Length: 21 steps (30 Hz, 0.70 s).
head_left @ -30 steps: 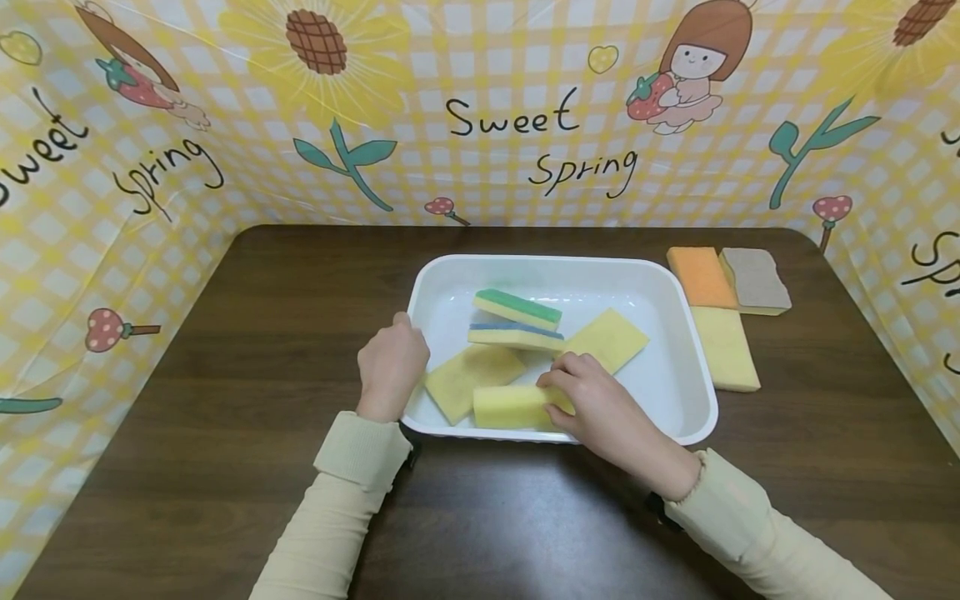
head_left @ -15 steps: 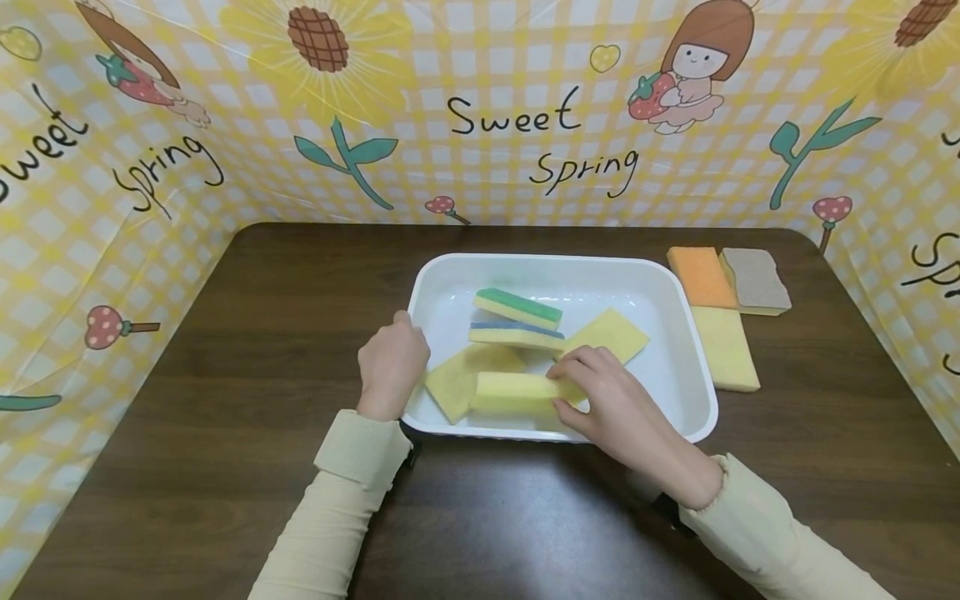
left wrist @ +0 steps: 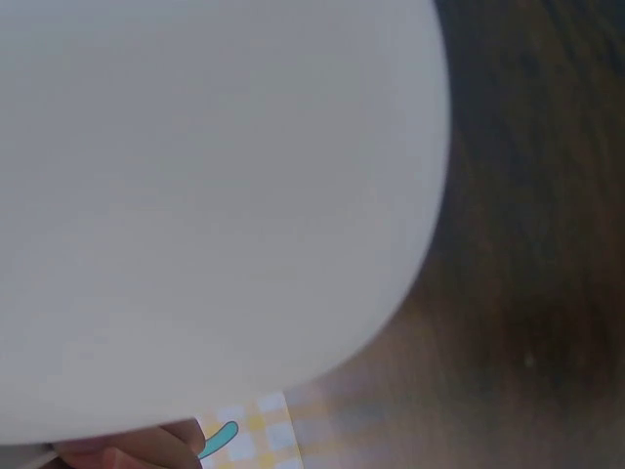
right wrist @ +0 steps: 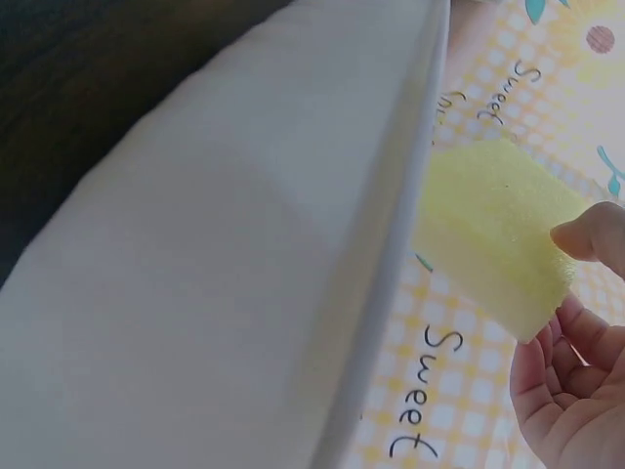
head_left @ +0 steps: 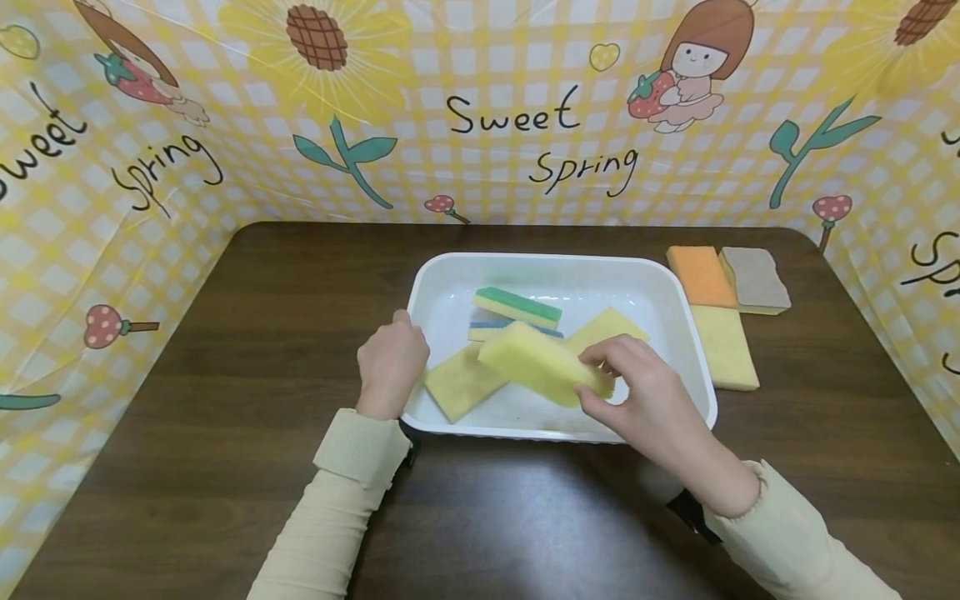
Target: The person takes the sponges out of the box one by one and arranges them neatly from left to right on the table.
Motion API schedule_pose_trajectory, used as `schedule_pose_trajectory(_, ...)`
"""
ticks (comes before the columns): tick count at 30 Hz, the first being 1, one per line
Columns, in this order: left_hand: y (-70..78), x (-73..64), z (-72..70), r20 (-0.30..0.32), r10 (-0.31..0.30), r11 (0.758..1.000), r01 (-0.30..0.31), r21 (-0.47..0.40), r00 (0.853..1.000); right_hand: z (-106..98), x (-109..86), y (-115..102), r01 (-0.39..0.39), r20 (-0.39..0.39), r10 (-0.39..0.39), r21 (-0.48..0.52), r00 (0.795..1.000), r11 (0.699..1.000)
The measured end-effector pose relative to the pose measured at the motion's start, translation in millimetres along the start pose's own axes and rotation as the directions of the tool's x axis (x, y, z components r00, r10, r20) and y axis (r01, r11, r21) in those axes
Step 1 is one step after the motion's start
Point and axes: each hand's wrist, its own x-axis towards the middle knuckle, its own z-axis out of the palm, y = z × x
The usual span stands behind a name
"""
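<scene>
The table (head_left: 247, 333) has a dark brown wood-grain surface with rounded far corners. A printed cloth (head_left: 510, 50) in yellow-and-white check stands as backdrop along the far edge and continues down both sides. Creases are visible in its left section. Printed motifs on the far section: a large yellow sunflower (head_left: 317, 37) with brown centre and green leaves, a second partly cut off at upper right, a brown-haired cartoon girl (head_left: 693, 71) with a strawberry, and black "Sweet Spring" lettering (head_left: 513, 115). A dotted red heart on a stick (head_left: 105, 327) marks the left section. Diffuse light leaves a pale sheen (head_left: 510, 517) on the near tabletop.
</scene>
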Motion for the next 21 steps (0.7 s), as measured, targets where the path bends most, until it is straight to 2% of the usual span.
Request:
schedule_pose_trajectory(4, -0.3, 0.6, 0.8, -0.003, 0.002, 1.0, -0.002, 0.001, 1.0, -9, -0.2, 1, -0.06, -0.014, 0.06, 0.001, 0.998, 0.998)
schedule_pose_trajectory(13, -1.2, 1.1, 1.8, -0.004, 0.002, 1.0, -0.002, -0.004, 1.0, -25, -3.8, 8, -0.116, -0.083, 0.113, -0.029, 0.99, 0.993)
schedule_pose_trajectory(21, -1.4, 0.5, 2.1, -0.019, 0.009, 1.0, -0.009, 0.0, 1.0, -41, -8.5, 16, -0.196, -0.151, 0.193, -0.008, 0.97, 0.981)
